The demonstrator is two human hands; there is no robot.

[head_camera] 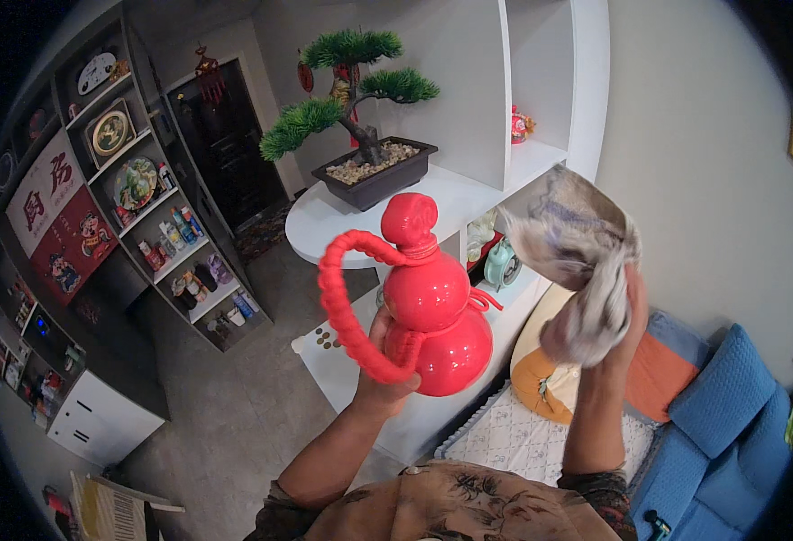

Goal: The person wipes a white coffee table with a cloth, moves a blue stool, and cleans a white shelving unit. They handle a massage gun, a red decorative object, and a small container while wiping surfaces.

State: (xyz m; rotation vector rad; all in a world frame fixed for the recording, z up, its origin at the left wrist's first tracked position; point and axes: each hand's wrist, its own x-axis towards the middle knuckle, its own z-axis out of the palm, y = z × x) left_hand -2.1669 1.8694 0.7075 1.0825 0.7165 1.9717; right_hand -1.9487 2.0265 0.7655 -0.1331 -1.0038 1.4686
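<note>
My left hand (386, 379) grips a glossy red gourd-shaped bottle (427, 294) from behind and below, holding it upright in front of me. A thick red braided cord (342, 311) loops along the bottle's left side, and a thinner red cord circles its waist. To the right, apart from the bottle, my right hand (633, 311) holds up a crumpled grey and white cloth (579, 257), which is blurred. Some of my right fingers are hidden by the cloth. Behind the bottle, an artificial bonsai tree (369, 149) in a dark rectangular pot stands on a white rounded shelf (301, 233).
Below the white shelf, a mint-green alarm clock (502, 265) stands on a lower surface. A small red figurine (521, 126) sits in the upper niche. Blue cushions (724, 389) and an orange round cushion (538, 389) lie at the lower right. Filled shelves (180, 260) stand at the left.
</note>
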